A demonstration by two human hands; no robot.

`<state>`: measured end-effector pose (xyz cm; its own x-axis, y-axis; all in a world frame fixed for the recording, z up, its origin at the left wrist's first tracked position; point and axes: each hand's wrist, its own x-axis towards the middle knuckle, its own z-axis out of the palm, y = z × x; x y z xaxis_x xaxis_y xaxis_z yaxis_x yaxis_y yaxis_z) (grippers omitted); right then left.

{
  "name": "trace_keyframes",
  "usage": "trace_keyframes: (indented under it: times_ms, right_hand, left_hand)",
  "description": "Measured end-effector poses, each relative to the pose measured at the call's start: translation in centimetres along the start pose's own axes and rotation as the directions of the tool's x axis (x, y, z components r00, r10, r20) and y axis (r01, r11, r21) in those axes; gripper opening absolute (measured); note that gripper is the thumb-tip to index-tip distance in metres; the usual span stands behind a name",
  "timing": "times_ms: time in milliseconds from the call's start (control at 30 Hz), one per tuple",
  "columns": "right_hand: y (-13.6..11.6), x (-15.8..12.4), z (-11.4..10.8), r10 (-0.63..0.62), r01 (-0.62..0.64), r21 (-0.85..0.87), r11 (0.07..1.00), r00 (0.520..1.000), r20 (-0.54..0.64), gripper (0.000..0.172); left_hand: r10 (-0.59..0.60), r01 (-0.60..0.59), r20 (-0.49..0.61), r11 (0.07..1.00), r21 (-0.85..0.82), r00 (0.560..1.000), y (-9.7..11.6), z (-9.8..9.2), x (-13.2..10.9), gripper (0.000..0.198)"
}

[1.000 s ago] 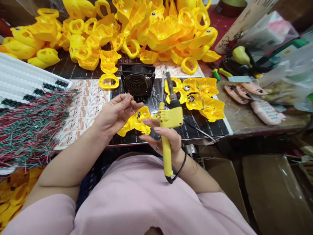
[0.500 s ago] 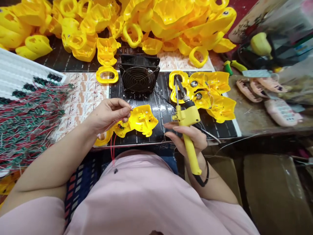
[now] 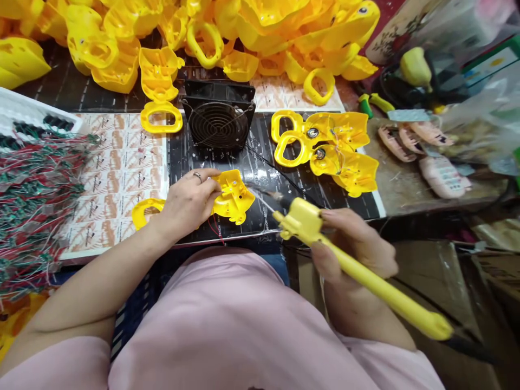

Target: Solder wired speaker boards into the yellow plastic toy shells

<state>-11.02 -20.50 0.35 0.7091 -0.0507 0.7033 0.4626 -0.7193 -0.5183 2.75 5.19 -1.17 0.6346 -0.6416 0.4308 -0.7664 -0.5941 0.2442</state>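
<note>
My left hand (image 3: 186, 205) presses down on a yellow plastic shell (image 3: 233, 196) lying on the black mat (image 3: 264, 168), fingers pinched at its left edge; thin red wires (image 3: 214, 228) hang from under it. My right hand (image 3: 354, 244) grips a yellow soldering iron (image 3: 345, 260), its handle slanting down to the right. The iron's metal tip (image 3: 264, 199) points left, very close to the shell's right edge.
A small black fan (image 3: 218, 122) stands behind the shell. A group of finished yellow shells (image 3: 329, 149) lies to the right, a big heap of yellow parts (image 3: 203, 32) at the back. Bundles of red and green wired parts (image 3: 32, 195) fill the left. A yellow ring part (image 3: 143, 208) lies near my wrist.
My left hand lowered the shell onto the mat and now holds it down. My right hand swung the iron from upright to slanting, tip brought toward the shell.
</note>
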Motion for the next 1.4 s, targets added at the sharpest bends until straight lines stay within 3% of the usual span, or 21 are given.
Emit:
trace_keyframes:
  times_ms: [133,367,633,933,1167,1400]
  right_hand:
    - [-0.7,0.4,1.2,-0.085,0.085,0.003,0.996,0.996,0.038,0.045]
    - [-1.5,0.1,2.3,-0.138,0.138,-0.013,0.99,0.99,0.039,0.021]
    - [-2.0,0.3,2.6,-0.166,0.167,-0.023,0.986,0.984,0.067,0.02]
    - [-1.7,0.5,3.0,-0.228,0.233,-0.058,0.971,0.97,0.086,0.017]
    - [-2.0,0.8,1.9,-0.2,0.205,-0.094,0.974,0.978,0.06,0.019]
    - [-1.9,0.8,2.6,-0.223,0.227,-0.073,0.971,0.973,0.061,0.016]
  left_hand:
    - [-0.036,0.036,-0.015,0.999,0.009,0.999,0.2,0.4,-0.1,0.02]
    - [-0.08,0.081,-0.024,0.995,0.066,0.997,0.5,1.2,0.2,0.019]
    - [-0.068,0.068,-0.005,0.987,0.149,0.998,0.6,1.5,0.4,0.019]
    - [-0.112,0.112,-0.005,0.988,0.109,0.994,0.7,1.7,0.7,0.021]
    - [-0.118,0.117,0.008,0.987,0.108,0.993,0.7,1.6,0.6,0.019]
    - [-0.088,0.086,0.006,0.985,0.153,0.996,0.7,1.6,0.6,0.02]
